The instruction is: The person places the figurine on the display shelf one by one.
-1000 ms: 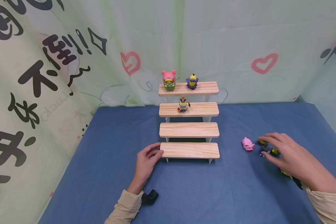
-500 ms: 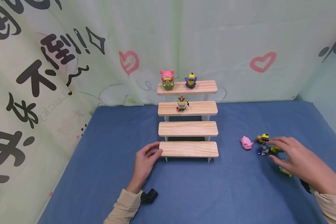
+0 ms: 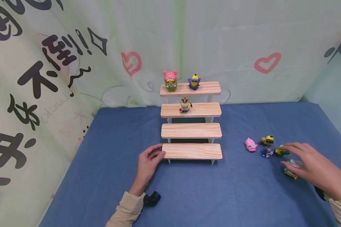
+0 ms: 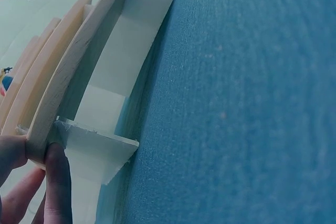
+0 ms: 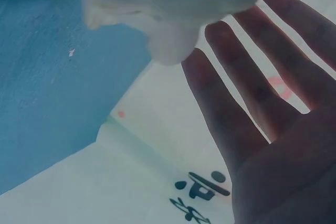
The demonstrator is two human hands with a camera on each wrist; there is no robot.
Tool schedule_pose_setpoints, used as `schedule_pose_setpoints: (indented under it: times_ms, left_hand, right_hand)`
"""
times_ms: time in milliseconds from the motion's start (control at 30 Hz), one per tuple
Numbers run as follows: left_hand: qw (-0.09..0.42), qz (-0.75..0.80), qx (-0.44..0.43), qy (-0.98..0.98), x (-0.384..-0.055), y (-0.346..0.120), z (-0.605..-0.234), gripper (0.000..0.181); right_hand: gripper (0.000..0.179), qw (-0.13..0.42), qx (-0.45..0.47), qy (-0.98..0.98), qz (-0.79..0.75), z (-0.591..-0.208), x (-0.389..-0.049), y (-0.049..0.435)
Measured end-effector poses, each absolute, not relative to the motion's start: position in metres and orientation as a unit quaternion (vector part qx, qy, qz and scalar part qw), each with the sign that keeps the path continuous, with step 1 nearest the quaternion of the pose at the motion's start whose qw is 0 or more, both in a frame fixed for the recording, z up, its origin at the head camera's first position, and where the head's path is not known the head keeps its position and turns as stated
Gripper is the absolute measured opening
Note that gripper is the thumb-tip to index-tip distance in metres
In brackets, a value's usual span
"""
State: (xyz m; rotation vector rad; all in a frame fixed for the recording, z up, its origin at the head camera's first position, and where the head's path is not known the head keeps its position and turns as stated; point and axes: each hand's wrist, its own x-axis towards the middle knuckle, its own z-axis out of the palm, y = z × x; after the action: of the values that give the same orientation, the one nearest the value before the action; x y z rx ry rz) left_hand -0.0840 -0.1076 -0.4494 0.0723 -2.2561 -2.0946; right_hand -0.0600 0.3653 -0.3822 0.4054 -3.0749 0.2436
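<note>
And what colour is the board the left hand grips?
Light tan; the board shows best in the head view.

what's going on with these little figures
A person's left hand pinches the bottom shelf of a wooden stand. The right hand is at a white-and-blue figurine; contact is unclear. A pink figurine and caped minion stand on the top shelf, a crowned minion on the shelf below. A pink pig and three more figurines are on the blue cloth.

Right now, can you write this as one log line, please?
left hand: holds bottom shelf at left end | right hand: at white-and-blue figure, contact unclear | pink pig: on blue cloth
</note>
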Motion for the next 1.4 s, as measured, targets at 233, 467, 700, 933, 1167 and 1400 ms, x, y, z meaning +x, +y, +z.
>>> schedule_pose_setpoints:
  times_ms: [233,467,700,933,1167,1400]
  left_hand:
    - [0.033,-0.682,0.021,-0.73,-0.083,-0.107,-0.448,0.035]
    - [0.033,-0.68,0.02,-0.732,-0.083,-0.108,-0.449,0.035]
    - [0.034,-0.677,0.022,-0.734,-0.082,-0.107,-0.449,0.035]
    - [0.034,-0.676,0.02,-0.736,-0.082,-0.107,-0.448,0.035]
    - [0.033,-0.671,0.019,-0.74,-0.082,-0.107,-0.449,0.036]
    - [0.033,-0.672,0.017,-0.739,-0.082,-0.107,-0.448,0.035]
  right_hand:
    - [0.05,-0.036,0.104,-0.992,0.068,-0.382,-0.059,0.374]
    - [0.056,-0.083,0.077,-0.992,0.062,-0.385,-0.06,0.383]
    - [0.052,-0.086,0.069,-0.992,0.067,-0.387,-0.059,0.385]
    - [0.05,-0.075,0.073,-0.992,0.067,-0.388,-0.055,0.385]
    - [0.051,-0.074,0.071,-0.993,0.064,-0.391,-0.054,0.386]
    - [0.05,-0.078,0.073,-0.993,0.059,-0.393,-0.053,0.387]
